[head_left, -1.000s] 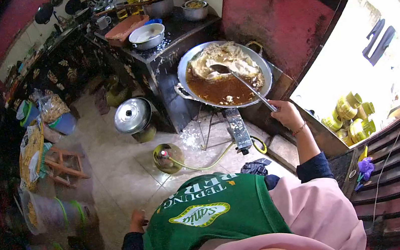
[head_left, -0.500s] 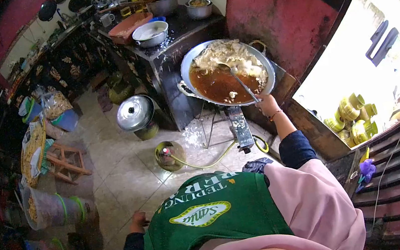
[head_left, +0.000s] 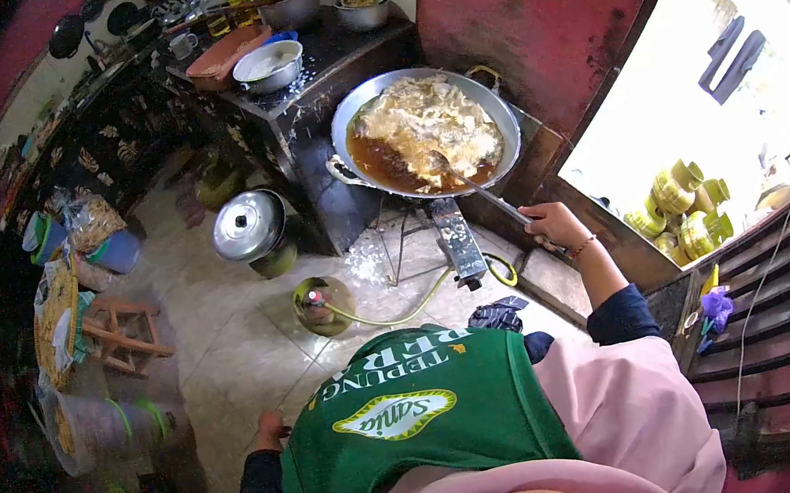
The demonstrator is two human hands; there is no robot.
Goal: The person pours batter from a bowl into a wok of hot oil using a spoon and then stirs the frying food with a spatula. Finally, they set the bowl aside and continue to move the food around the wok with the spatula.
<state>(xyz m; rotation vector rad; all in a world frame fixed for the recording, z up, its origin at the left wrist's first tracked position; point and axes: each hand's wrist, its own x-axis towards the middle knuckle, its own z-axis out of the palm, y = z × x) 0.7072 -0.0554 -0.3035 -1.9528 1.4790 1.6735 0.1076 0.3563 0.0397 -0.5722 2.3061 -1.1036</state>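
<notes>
My right hand [head_left: 557, 228] is closed around the handle of a long metal spatula [head_left: 490, 196]. The spatula's head is mostly sunk in pale frying pieces [head_left: 438, 119], so its shape is partly hidden. These pieces lie in foaming brown oil inside a large wok [head_left: 512, 136], which rests on a stand over a burner. My left hand [head_left: 270, 431] hangs low beside the green apron [head_left: 413, 384], away from the wok. Its fingers are too small and partly hidden to read.
A gas cylinder [head_left: 324, 306] with a yellow hose stands on the floor before the burner [head_left: 459, 243]. Left of it is a lidded pot [head_left: 249, 225]. The black counter [head_left: 323, 76] holds a white basin [head_left: 269, 67]. A wooden stool [head_left: 123, 337] stands at left.
My right hand has drawn the spatula toward me and to the right. The frying pieces have spread forward over the oil, with more foam. The whole view has shifted slightly.
</notes>
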